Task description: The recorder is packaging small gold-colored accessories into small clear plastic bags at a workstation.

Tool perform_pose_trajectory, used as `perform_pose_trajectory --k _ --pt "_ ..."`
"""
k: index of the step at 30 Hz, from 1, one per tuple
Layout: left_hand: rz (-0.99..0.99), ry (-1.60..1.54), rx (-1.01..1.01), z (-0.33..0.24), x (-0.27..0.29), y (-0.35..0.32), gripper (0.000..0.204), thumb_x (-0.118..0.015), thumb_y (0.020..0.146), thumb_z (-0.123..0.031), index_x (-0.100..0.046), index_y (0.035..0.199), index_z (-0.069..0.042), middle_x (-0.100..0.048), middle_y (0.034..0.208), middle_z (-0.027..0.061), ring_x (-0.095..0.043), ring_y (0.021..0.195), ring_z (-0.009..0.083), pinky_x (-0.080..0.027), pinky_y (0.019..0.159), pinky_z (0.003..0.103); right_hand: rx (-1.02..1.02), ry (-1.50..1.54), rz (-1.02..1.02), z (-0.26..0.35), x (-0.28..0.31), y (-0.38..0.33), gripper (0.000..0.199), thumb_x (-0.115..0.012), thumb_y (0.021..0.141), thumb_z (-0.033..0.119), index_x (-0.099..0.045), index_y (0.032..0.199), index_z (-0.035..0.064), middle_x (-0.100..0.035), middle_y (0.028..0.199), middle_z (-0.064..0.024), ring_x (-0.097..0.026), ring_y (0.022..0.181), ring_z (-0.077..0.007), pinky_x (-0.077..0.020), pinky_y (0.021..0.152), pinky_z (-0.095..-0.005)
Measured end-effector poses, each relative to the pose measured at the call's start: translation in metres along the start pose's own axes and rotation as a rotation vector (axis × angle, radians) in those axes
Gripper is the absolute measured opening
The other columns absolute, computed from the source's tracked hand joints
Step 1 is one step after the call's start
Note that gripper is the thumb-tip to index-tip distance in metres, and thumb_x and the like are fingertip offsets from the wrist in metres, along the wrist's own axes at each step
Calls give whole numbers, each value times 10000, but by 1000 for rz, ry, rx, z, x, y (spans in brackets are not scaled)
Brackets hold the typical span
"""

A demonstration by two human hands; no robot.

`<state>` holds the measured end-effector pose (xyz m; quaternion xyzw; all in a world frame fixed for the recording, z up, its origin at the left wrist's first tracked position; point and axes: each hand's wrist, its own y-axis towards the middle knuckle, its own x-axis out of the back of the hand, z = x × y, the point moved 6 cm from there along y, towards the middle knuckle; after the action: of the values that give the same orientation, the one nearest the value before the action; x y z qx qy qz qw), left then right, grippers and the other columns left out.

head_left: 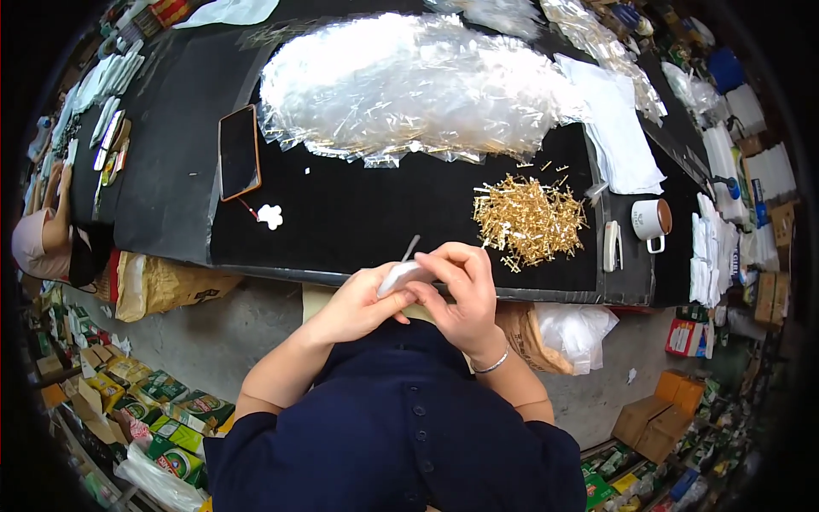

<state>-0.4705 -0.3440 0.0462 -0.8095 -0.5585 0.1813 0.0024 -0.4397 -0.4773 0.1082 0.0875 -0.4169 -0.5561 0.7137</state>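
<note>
Near the centre of the frame, the left hand [354, 303] grips a small white packet [399, 278], partly hidden by fingers; the right hand [467, 294] pinches its right edge, and its contents cannot be made out. A thin grey strip [412, 247], of uncertain nature, projects above. Right of centre lies a pile of gold-coloured pieces [529, 220]; at upper centre, glare obscures a heap of clear plastic sachets [409, 94], individually hard to distinguish.

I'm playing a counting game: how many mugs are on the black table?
1: a white mug on the table, right of the gold pile. Others may be hidden.
</note>
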Motion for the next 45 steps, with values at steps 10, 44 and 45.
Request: perform_pose_trajectory --k 10,44,45 --pt "-100 -120 31 5 21 12 358 -576 947 -97 -510 1281 15 -641 1054 71 -641 907 113 -577 667 236 -5 -26 40 -13 -21 15 356 -775 643 -6 -687 978 77 -597 963 -60 -551 820 -224 -473 630 -309" --pt "-41 -422 -12 11 38 -2 521 -617 929 -81 -391 1393 -17 -547 1262 103 -612 1084 201 -576 825 324 101 28 115 -8 -38 21 369 -776 609 31 -724 962 124 -634 903 -20 -585 794 -212 -460 702 -335" --pt "-32 -429 -8 11 39 -3 536 -628 927 -102 -385 1397 -18 -545 1266 102 -607 1097 206 -576 832 330 105 29 117 -7 -38 21 369 -776 609 31 -724 962 124 -634 903 -20 -585 794 -212 -460 702 -335"
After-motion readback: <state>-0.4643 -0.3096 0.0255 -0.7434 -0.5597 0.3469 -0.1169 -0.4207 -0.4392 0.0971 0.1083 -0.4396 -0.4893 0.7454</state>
